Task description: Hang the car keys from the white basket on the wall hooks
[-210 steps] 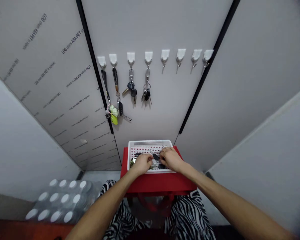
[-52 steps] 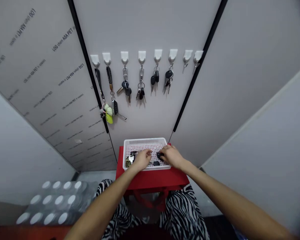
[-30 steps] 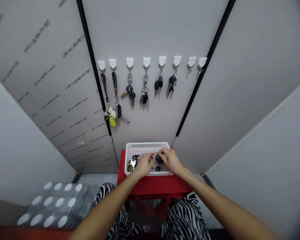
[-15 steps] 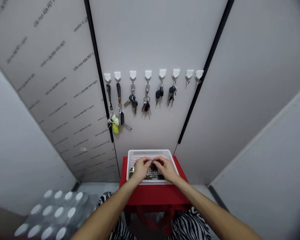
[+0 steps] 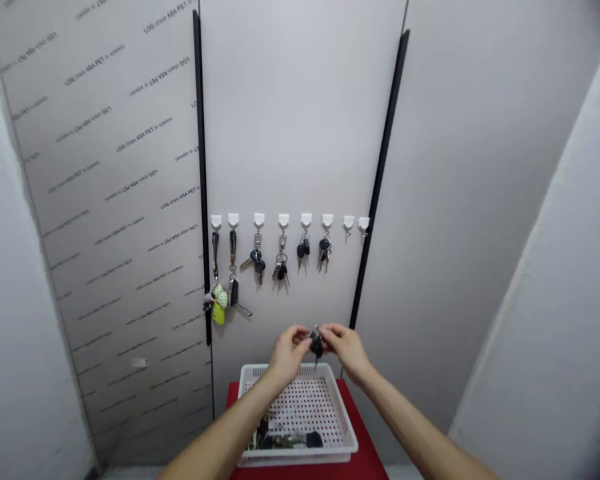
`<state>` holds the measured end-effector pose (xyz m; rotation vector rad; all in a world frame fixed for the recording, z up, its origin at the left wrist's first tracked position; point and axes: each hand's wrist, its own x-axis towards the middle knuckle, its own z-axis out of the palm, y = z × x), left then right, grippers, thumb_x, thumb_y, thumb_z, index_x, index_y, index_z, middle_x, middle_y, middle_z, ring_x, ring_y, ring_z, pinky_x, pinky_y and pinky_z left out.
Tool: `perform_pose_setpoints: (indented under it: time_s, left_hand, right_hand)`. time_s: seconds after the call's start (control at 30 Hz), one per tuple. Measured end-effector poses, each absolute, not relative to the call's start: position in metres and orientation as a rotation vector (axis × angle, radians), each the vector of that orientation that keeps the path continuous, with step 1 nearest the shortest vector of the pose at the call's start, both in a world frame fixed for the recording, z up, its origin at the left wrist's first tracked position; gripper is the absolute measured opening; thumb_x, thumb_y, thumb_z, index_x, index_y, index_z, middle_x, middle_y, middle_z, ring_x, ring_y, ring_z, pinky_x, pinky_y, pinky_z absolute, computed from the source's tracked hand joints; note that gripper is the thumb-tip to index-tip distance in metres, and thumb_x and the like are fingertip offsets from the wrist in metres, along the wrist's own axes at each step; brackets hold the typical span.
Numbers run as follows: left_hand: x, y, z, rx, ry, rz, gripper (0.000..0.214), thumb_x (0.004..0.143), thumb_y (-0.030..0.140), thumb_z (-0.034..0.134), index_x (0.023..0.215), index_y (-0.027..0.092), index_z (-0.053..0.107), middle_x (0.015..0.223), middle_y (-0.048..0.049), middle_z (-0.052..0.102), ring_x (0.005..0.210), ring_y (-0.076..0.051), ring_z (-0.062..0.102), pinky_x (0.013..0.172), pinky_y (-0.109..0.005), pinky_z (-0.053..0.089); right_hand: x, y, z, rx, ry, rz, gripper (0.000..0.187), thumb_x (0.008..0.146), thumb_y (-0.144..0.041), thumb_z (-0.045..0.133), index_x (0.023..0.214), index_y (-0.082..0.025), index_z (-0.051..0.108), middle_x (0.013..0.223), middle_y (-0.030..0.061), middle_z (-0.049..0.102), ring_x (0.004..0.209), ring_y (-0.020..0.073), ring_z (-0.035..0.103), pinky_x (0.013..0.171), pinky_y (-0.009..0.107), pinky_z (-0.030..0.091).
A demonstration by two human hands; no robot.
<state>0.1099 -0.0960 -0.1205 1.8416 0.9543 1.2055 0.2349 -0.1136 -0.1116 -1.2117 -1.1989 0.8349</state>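
My left hand (image 5: 289, 347) and my right hand (image 5: 344, 344) are raised in front of the wall, fingers pinched together on a black key bunch (image 5: 316, 345) held between them above the white basket (image 5: 347, 433). More keys (image 5: 285, 440) lie at the basket's near edge. A row of white hooks (image 5: 290, 221) runs along the wall above my hands. Key bunches (image 5: 281, 267) hang from the six on the left. The two hooks on the right (image 5: 356, 223) are bare.
The basket rests on a red stand (image 5: 365, 460). Two black vertical strips (image 5: 377, 180) divide the grey wall panels. The left panel carries printed film lettering (image 5: 130, 140). A green and white charm (image 5: 219, 305) hangs from the leftmost bunch.
My hands have lifted a black key bunch out of the basket and raised it toward the wall. The view has tilted up. Over the last seven seconds two more hooks got key bunches.
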Motion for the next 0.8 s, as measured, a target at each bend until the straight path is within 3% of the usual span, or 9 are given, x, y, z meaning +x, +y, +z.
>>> perform_pose_setpoints:
  time_s: [0.17,0.4,0.8]
  left_hand:
    - [0.137,-0.088,-0.054,2.027,0.809,1.267,0.026,0.065,0.016,0.041,0.088,0.014,0.051,0.09,-0.0043,0.056,0.079,-0.01,0.05,0.074,-0.022,0.038]
    - [0.175,-0.074,0.017,2.253,1.007,1.198,0.038,0.064,0.019,0.043,0.101,0.016,0.044,0.101,-0.0053,0.051,0.089,-0.015,0.047,0.078,-0.026,0.035]
    - [0.179,-0.071,-0.002,2.292,1.064,1.083,0.039,0.063,0.019,0.043,0.102,0.013,0.043,0.102,-0.0087,0.048,0.089,-0.017,0.046,0.079,-0.027,0.034]
  right_hand:
    - [0.263,-0.096,-0.033,-1.069,-1.077,0.728,0.018,0.051,-0.029,0.057,0.055,-0.012,0.051,0.039,-0.0056,0.045,0.037,0.0035,0.04,0.04,0.016,0.037]
    - [0.286,-0.065,0.037,-1.033,-0.98,0.512,0.009,0.054,-0.019,0.055,0.052,-0.013,0.049,0.037,-0.0053,0.043,0.034,0.003,0.039,0.035,0.015,0.038]
    - [0.284,-0.048,0.062,-1.189,-0.928,0.321,0.013,0.057,-0.016,0.054,0.047,-0.015,0.045,0.035,-0.0046,0.042,0.035,0.0064,0.043,0.034,0.019,0.039]
